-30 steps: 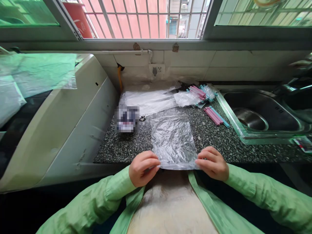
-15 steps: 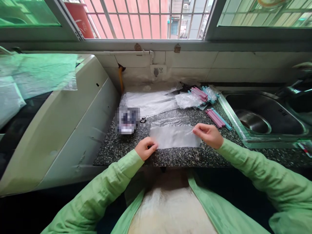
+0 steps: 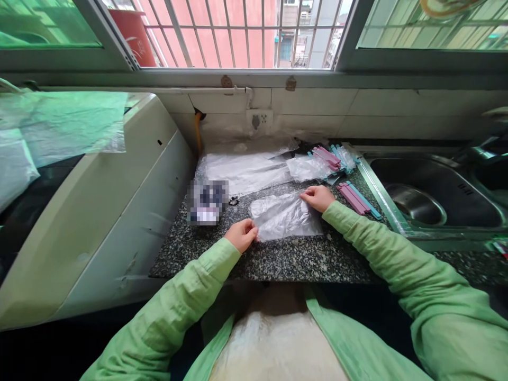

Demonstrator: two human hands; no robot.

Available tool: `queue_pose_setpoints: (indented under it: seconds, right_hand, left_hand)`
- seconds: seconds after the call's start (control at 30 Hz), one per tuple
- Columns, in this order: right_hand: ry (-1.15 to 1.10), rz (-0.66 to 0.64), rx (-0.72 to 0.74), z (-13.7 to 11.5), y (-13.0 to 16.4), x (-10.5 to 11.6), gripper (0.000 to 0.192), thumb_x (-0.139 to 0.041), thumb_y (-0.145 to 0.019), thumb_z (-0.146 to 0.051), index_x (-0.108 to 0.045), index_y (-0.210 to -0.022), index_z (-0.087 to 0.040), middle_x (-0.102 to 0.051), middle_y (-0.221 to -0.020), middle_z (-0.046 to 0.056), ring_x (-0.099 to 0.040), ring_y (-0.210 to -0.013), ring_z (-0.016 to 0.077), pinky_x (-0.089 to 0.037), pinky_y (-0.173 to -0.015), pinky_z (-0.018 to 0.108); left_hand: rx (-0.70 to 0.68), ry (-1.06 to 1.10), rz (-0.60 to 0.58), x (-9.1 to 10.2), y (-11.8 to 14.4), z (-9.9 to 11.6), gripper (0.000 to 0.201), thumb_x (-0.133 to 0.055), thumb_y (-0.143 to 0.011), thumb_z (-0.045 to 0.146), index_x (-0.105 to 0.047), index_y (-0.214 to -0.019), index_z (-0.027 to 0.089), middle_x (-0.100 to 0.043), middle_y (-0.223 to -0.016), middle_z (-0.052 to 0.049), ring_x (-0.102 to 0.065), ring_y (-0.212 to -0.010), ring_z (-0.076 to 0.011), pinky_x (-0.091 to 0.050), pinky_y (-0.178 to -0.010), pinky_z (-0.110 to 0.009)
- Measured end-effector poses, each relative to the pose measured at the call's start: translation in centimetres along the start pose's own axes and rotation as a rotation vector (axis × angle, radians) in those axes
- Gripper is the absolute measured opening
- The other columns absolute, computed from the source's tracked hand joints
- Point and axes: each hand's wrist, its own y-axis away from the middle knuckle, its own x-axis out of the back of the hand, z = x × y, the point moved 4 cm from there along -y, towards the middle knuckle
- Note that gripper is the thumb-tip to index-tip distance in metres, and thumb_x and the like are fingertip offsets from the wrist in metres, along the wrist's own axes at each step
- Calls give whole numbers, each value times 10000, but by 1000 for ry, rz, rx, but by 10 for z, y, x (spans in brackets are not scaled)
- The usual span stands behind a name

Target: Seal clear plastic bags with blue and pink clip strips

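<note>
A clear plastic bag, crinkled and glossy, is spread above the speckled dark countertop. My left hand pinches its near left corner between thumb and fingers. At its far right corner, my right hand grips the edge in a pinch. Behind the bag lie larger flat plastic bags. A small dark ring-shaped item sits left of the bag, beside a blurred-out object. Pink and blue flat strips rest to the right of my right hand.
More pink and blue strips lie in a heap with clear plastic at the back. A metal sink holding a round metal bowl is on the right. A bulky pale appliance stands left. Behind are a wall socket and barred window.
My right hand has moved left and slightly away from me. The bag, smoother and whiter before, is now crumpled and tilted. My left hand keeps its pinch at the left corner.
</note>
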Motion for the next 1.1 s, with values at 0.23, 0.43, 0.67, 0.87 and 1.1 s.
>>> queue_pose_setpoints:
  seconds: [0.23, 0.43, 0.67, 0.87, 1.1]
  right_hand:
    - [-9, -25, 20, 23, 22, 20, 390, -455, -733, -499, -574, -602, -152, -572, -544, 25, -491, -529, 127, -355, -528, 254]
    - [-39, -22, 95, 45, 98, 30, 380, -536, -693, -532, -634, -718, -166, -626, -659, 39, -543, -602, 159, -427, -576, 288]
    - [179, 154, 343, 31, 115, 8, 156, -625, -695, -361, -642, -716, -208, -634, -762, 39, -540, -742, 187, -422, -693, 339]
    - [179, 93, 401, 29, 115, 8, 126, -591, -732, -265, -620, -628, -200, -625, -699, 26, -521, -702, 167, -398, -670, 315]
    - [228, 56, 397, 30, 131, 11, 128, -582, -737, -273, -610, -635, -201, -624, -703, 27, -531, -713, 170, -399, -673, 307]
  left_hand:
    - [-39, -36, 17, 0, -2, -1, 234, -494, -715, 383, -482, -602, 178, -571, -517, 17, -536, -508, -118, -434, -539, -248]
    - [-245, -342, 179, 7, 18, 10, 351, -580, -656, 510, -627, -734, 170, -563, -644, -15, -508, -614, -134, -431, -599, -273]
    - [-280, -593, 308, -3, 18, 5, 228, -670, -597, 423, -665, -681, 211, -573, -747, -31, -494, -759, -184, -416, -685, -330]
    - [-257, -574, 221, 2, 15, 1, 113, -610, -662, 292, -644, -598, 205, -571, -724, -22, -488, -764, -173, -406, -725, -343]
    - [-256, -538, 183, 10, 29, -3, 182, -590, -688, 310, -601, -556, 184, -597, -741, -31, -510, -787, -179, -400, -769, -358]
